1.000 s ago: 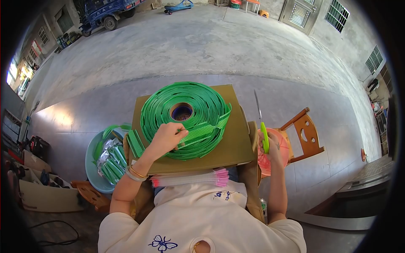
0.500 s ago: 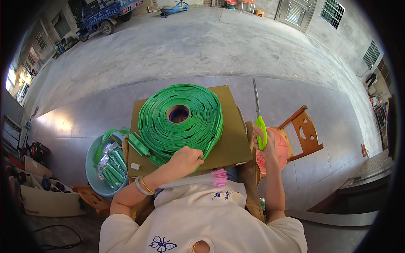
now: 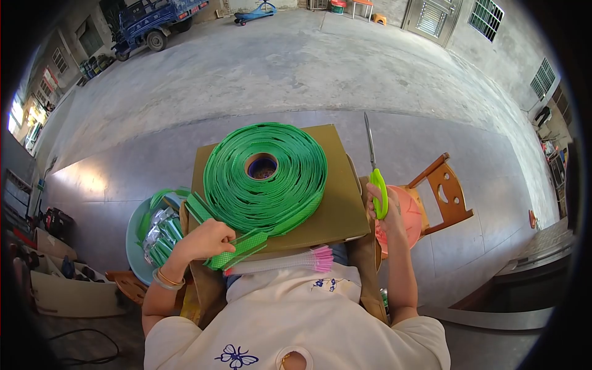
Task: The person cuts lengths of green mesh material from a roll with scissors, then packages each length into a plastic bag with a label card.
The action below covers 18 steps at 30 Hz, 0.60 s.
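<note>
A large coil of green mesh-patterned strip (image 3: 290, 148) lies flat on an olive-brown board (image 3: 336, 139), wound around a small core. My left hand (image 3: 208, 240) is closed on the strip's loose end, at the board's near left corner. Green pieces (image 3: 250, 242) stick out from under my fingers towards the right. My right hand (image 3: 388, 216) grips scissors (image 3: 374, 166) by their lime-green handles, to the right of the board. Their blades point away from me and look shut. Across my lap, a bundle of clear thin sticks with pink ends (image 3: 317, 259) lies at the board's near edge.
A light-blue tub (image 3: 137, 246) on the left holds green and silver packets. On the right are a pink basin (image 3: 407, 216) and a wooden chair (image 3: 453, 197). A cardboard box (image 3: 74, 293) stands lower left. A blue truck (image 3: 151, 24) is parked far off.
My left hand has moved left from the coil's near edge to the loose end, which now extends along the board's near side. The scissors have shifted slightly left in my right hand.
</note>
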Available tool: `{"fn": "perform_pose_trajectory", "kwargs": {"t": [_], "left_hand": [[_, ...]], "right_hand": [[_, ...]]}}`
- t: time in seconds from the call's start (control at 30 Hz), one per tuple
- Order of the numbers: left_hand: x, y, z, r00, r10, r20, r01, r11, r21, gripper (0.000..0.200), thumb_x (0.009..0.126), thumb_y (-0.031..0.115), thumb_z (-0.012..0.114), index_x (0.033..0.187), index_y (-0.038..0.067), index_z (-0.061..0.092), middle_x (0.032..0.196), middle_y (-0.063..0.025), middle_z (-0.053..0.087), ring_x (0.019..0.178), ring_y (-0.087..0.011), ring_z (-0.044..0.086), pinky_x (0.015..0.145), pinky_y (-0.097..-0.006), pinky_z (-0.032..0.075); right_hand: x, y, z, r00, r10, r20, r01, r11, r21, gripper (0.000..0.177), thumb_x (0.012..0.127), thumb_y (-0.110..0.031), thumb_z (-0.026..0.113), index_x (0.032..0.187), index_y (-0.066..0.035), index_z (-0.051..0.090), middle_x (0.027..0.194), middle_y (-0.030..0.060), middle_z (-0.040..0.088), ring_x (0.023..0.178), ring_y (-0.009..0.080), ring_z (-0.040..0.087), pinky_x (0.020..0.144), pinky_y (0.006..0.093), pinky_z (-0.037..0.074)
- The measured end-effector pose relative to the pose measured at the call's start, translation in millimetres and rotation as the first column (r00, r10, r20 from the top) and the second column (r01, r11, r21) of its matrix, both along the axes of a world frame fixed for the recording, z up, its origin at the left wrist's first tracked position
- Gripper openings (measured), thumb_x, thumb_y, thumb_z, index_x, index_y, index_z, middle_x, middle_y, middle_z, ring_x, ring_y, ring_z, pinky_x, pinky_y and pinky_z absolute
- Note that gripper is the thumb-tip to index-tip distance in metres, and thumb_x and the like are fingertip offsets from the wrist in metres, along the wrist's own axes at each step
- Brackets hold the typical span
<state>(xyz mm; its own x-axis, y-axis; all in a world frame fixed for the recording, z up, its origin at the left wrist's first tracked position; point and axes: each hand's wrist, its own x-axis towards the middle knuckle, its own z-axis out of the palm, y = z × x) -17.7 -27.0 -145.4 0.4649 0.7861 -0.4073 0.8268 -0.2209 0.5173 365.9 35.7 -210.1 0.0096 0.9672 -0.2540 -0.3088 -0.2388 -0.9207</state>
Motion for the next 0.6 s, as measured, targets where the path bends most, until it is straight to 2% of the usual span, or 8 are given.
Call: {"fn": "perform_pose_trajectory", "kwargs": {"t": [0.03,0.13,0.17,0.27,0.37,0.47,0.57,0.6], "left_hand": [[-4,1,0,1.000,0.007,0.007,-0.007,0.998,-0.056,0.022,0.071,0.018,0.069,0.078,-0.002,0.062,0.067,-0.0185,0.059,0.063,-0.0278,0.061,0.058,-0.0328,0.046],[10,-6,-12,0.913,0.145,0.381,-0.088,0.983,-0.163,0.032,0.073,0.024,0.071,0.086,-0.003,0.060,0.071,-0.0191,0.060,0.065,-0.0252,0.062,0.058,-0.0308,0.046],[19,-5,-19,0.903,0.100,0.418,-0.040,0.988,-0.149,0.039,0.075,0.028,0.070,0.089,-0.006,0.058,0.074,-0.0188,0.061,0.068,-0.0287,0.062,0.060,-0.0313,0.047],[64,1,-14,0.959,0.052,0.279,-0.043,0.998,-0.039,0.053,0.077,0.031,0.069,0.108,-0.008,0.054,0.088,-0.0224,0.063,0.078,-0.0276,0.063,0.068,-0.0301,0.049],[108,3,-14,0.965,-0.038,0.259,-0.004,0.987,0.158,0.059,0.077,0.031,0.067,0.115,-0.009,0.047,0.082,-0.0252,0.061,0.077,-0.0356,0.061,0.065,-0.0366,0.049],[147,12,-40,0.982,-0.045,0.181,-0.016,0.946,0.323,0.060,0.077,0.025,0.065,0.119,-0.009,0.039,0.072,-0.0256,0.058,0.071,-0.0386,0.060,0.061,-0.0424,0.048],[172,31,-53,0.993,0.008,0.119,-0.048,0.940,0.338,0.059,0.077,0.019,0.064,0.121,-0.007,0.034,0.068,-0.0254,0.058,0.067,-0.0394,0.060,0.058,-0.0456,0.047],[176,38,-55,0.995,0.005,0.100,-0.044,0.920,0.389,0.054,0.077,0.017,0.063,0.118,-0.007,0.037,0.068,-0.0242,0.059,0.065,-0.0378,0.060,0.056,-0.0446,0.047]], "right_hand": [[-1,0,0,1.000,0.002,-0.005,-0.002,1.000,0.004,0.025,0.078,-0.023,0.068,0.087,-0.006,0.052,0.063,-0.0017,0.048,0.047,0.0046,0.047,0.035,0.0178,0.034],[-6,1,0,1.000,0.022,-0.014,-0.022,1.000,0.019,0.025,0.079,-0.023,0.067,0.087,-0.005,0.052,0.063,-0.0013,0.047,0.046,0.0048,0.046,0.034,0.0180,0.034],[-6,0,0,1.000,0.027,-0.014,-0.027,0.999,0.024,0.025,0.079,-0.023,0.067,0.088,-0.005,0.052,0.063,-0.0012,0.047,0.046,0.0049,0.046,0.034,0.0181,0.034],[-8,1,-3,0.999,0.031,0.010,-0.031,1.000,0.002,0.026,0.078,-0.023,0.067,0.088,-0.005,0.052,0.063,-0.0010,0.046,0.045,0.0054,0.046,0.034,0.0186,0.034],[-10,0,-3,0.999,0.031,-0.017,-0.030,0.998,0.048,0.025,0.078,-0.022,0.067,0.088,-0.004,0.051,0.063,-0.0005,0.047,0.045,0.0058,0.045,0.035,0.0195,0.035],[-19,-6,9,1.000,0.005,-0.004,-0.004,0.997,0.083,0.024,0.079,-0.020,0.066,0.087,-0.004,0.051,0.063,0.0000,0.046,0.044,0.0071,0.045,0.035,0.0203,0.036],[-23,-8,8,0.997,0.054,-0.058,-0.046,0.992,0.119,0.022,0.080,-0.018,0.065,0.087,-0.004,0.049,0.063,0.0007,0.046,0.045,0.0083,0.046,0.035,0.0211,0.037],[-24,-7,7,0.994,0.071,-0.082,-0.058,0.987,0.151,0.023,0.081,-0.020,0.064,0.086,-0.004,0.049,0.063,0.0011,0.046,0.046,0.0086,0.046,0.035,0.0211,0.037]]}}
